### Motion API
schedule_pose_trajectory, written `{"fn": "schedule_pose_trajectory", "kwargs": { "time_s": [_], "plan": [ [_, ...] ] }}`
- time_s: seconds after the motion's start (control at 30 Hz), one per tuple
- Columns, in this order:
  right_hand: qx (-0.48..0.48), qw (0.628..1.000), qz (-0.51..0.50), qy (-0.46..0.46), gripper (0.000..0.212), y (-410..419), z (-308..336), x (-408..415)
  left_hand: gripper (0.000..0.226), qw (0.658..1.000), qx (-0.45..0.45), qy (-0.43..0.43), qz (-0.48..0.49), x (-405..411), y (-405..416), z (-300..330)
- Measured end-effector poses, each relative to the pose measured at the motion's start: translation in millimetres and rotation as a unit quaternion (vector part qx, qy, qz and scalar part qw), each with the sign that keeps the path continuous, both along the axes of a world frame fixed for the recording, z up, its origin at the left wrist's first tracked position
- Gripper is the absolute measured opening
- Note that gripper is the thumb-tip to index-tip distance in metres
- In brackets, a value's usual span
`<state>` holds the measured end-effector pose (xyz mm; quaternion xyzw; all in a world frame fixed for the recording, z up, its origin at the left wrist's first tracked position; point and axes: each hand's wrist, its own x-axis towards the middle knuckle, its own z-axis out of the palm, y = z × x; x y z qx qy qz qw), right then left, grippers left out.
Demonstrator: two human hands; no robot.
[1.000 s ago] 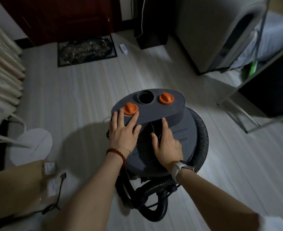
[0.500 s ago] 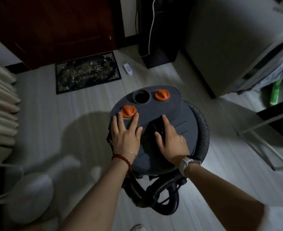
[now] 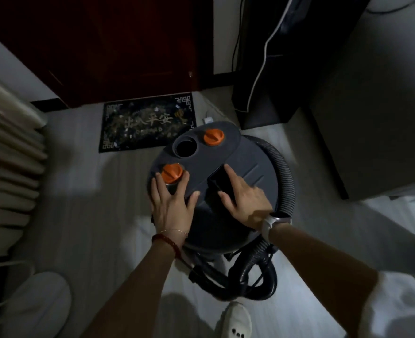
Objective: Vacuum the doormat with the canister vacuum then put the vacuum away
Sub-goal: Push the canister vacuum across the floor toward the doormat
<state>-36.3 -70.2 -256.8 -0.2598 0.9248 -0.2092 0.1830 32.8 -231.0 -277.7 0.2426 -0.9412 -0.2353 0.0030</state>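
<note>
Both hands lie flat with fingers spread on top of the grey vacuum (image 3: 238, 215), the left hand (image 3: 171, 206) by an orange knob (image 3: 171, 173), the right hand (image 3: 246, 200) near the middle, and the doormat (image 3: 146, 125) lies just beyond by the door.

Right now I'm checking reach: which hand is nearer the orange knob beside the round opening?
Right. The right hand lies below that orange knob; the left hand is farther, at the other knob.

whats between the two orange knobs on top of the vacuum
In the head view, a round dark opening sits between the near orange knob and the far one.
</note>
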Motion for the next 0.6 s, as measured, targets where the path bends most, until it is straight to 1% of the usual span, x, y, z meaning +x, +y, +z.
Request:
{"fn": "schedule_pose_trajectory", "kwargs": {
  "time_s": [0.13, 0.2, 0.23, 0.27, 0.33, 0.4, 0.43, 0.5, 0.57, 0.6],
  "plan": [
    [0.045, 0.997, 0.051, 0.021, 0.062, -5.3, 5.2, -65.2, 0.059, 0.999, 0.023, -0.003, 0.025, -34.2, -5.1, 0.0],
    [0.07, 0.995, 0.064, 0.033, 0.06, -4.0, 7.7, -87.8, 0.067, 0.999, 0.003, 0.008, 0.033, -45.2, -0.6, -1.8],
    [0.084, 0.993, 0.071, 0.038, 0.06, -3.1, 9.3, -96.8, 0.068, 0.999, -0.008, 0.008, 0.038, -49.8, 3.7, -4.0],
    [0.098, 0.991, 0.078, 0.043, 0.062, -1.5, 10.2, -105.6, 0.067, 0.999, -0.005, 0.002, 0.049, -54.5, 8.4, -4.0],
    [0.116, 0.988, 0.084, 0.052, 0.073, 2.5, 12.6, -122.8, 0.067, 0.997, 0.019, -0.005, 0.069, -63.2, 18.3, -3.7],
    [0.114, 0.989, 0.083, 0.043, 0.082, 8.0, 15.8, -137.2, 0.064, 0.996, 0.037, -0.004, 0.082, -71.1, 31.5, -4.4],
    [0.107, 0.99, 0.084, 0.042, 0.082, 11.7, 16.8, -143.7, 0.064, 0.995, 0.043, -0.006, 0.089, -75.3, 39.3, -4.1],
    [0.103, 0.99, 0.087, 0.031, 0.075, 18.8, 20.8, -157.2, 0.062, 0.993, 0.056, -0.01, 0.104, -84.6, 54.3, -1.3],
    [0.122, 0.988, 0.09, 0.01, 0.066, 27.1, 24.0, -166.3, 0.06, 0.992, 0.063, -0.01, 0.109, -93.1, 65.7, 0.4],
    [0.129, 0.988, 0.085, 0.005, 0.066, 32.0, 24.6, -168.0, 0.06, 0.992, 0.063, -0.01, 0.105, -95.5, 68.7, 0.3]
  ]
}}
